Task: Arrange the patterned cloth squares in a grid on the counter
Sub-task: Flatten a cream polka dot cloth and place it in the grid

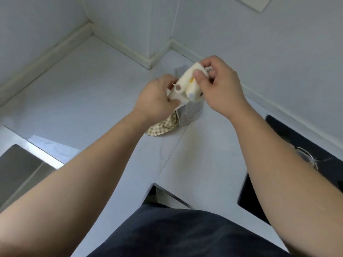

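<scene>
Left hand (157, 95) and right hand (220, 86) each pinched an end of a rolled cream spotted cloth square (187, 84), held up over the tabletop (92, 89) near the back corner. Grey dotted cloth (191, 113) and beige patterned cloth (161, 127) lay bunched beneath. Likely best: unroll fully, lay flat away from the pile, edges squared.

Soft cream cloth (187, 80), matt pale counter (92, 86), brushed metal sink (20, 173), glossy black hob (304, 143)
</scene>
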A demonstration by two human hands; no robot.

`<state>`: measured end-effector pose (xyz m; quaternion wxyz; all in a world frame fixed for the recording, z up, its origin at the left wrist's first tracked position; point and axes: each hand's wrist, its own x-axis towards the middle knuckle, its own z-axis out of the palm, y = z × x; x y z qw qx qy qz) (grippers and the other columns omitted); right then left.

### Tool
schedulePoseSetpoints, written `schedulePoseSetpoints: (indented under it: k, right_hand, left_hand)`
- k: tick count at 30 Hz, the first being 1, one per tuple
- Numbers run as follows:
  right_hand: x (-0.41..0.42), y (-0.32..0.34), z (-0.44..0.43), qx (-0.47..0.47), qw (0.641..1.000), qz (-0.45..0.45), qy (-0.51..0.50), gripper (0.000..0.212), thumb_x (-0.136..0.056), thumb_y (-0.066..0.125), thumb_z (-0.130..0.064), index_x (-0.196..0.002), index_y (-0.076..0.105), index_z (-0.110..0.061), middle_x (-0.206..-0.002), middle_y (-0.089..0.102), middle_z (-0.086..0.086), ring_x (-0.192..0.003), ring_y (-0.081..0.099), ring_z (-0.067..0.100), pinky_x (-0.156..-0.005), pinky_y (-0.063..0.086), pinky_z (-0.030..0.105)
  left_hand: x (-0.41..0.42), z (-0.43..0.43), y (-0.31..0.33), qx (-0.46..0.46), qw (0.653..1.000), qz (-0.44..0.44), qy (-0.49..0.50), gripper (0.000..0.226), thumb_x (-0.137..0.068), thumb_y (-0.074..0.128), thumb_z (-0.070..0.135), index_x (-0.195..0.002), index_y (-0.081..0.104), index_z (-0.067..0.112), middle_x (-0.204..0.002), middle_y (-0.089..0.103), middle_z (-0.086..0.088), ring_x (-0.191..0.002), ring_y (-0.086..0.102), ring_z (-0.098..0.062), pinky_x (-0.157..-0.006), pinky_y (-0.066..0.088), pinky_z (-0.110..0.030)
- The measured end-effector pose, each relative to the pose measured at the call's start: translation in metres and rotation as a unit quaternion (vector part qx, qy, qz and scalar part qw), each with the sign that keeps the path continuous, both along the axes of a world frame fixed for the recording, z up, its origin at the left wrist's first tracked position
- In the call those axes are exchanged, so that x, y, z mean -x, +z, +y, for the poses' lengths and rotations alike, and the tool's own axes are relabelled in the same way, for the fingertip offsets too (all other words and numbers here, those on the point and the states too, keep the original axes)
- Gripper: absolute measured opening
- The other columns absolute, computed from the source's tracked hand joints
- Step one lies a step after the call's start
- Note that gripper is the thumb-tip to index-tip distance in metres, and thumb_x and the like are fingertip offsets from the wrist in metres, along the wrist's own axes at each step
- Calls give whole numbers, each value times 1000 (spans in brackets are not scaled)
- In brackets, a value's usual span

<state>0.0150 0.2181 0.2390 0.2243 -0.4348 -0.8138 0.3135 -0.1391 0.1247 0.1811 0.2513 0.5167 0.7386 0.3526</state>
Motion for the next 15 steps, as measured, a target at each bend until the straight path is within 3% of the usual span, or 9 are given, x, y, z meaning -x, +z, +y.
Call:
schedulePoseSetpoints:
  k: [2, 6, 8, 11, 15]
  right_hand:
    - [-14, 6, -9, 13, 999, 18, -34, 5, -97, 61, -33, -98, 58, -30, -73, 69, 7, -58, 59, 11, -57, 49, 30]
    - [-45, 10, -23, 93, 988, 77, -95, 10, -96, 65, -37, -101, 57, -35, -85, 72, 15, -70, 69, 25, -63, 57, 43]
    - [-60, 12, -29, 185, 970, 123, -100, 24, -94, 70, -38, -114, 58, -34, -90, 72, 10, -72, 69, 17, -67, 57, 41]
    - [-84, 11, -40, 303, 939, 154, -50, 50, -85, 81, -30, -127, 57, -40, -101, 69, 1, -82, 69, 12, -69, 55, 29]
    - [-103, -3, -51, 243, 969, 24, -37, 67, -71, 90, -9, -127, 61, -33, -110, 63, -11, -88, 64, 8, -69, 53, 21]
  left_hand:
    - [-10, -7, 5, 2, 1000, 4, 15, 27, -88, 69, 23, -115, 66, 21, -99, 67, 8, -91, 64, -20, -78, 50, -31]
    - [-32, -16, 13, -17, 999, -14, 32, 18, -98, 58, 24, -115, 62, 21, -92, 67, 9, -88, 62, -16, -72, 49, -25]
    - [-44, -19, 17, -18, 999, -31, 36, 12, -100, 54, 24, -112, 55, 26, -87, 66, 7, -80, 59, -14, -60, 39, -17]
    - [-59, -24, 18, -11, 997, -61, 38, 11, -99, 53, 24, -108, 51, 30, -86, 66, 7, -76, 57, -9, -58, 36, -21]
    - [-73, -32, 15, 30, 998, -62, -3, 32, -94, 57, 23, -123, 62, 33, -90, 70, 8, -84, 64, -13, -69, 47, -25]
